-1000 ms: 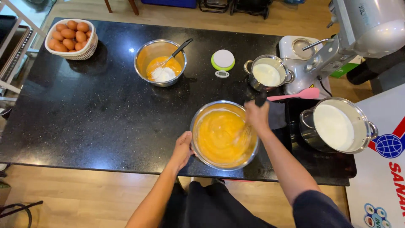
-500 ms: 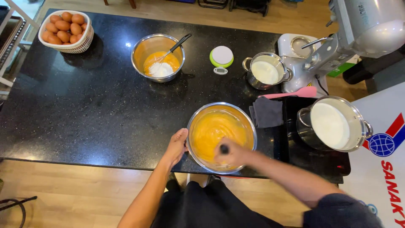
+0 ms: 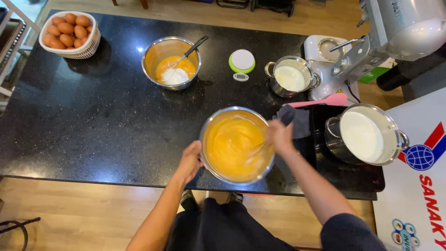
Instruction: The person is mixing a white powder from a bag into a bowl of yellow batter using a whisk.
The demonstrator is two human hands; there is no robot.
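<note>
**Hands and arms, head view**

Left hand [image 3: 189, 161]: open-palmed, fingers curved and pressed sideways against the outer wall of what it steadies; thumb toward the top edge. Left forearm bare, runs down and left toward the body, elbow bent, wrist roughly straight.

Right hand [image 3: 279, 135]: closed in a fist-like grip around a thin handle, knuckles up, wrist slightly flexed downward. Right forearm bare, slants from lower right; a dark sleeve covers the upper arm. Both arms are extended forward, hands well apart.
</note>
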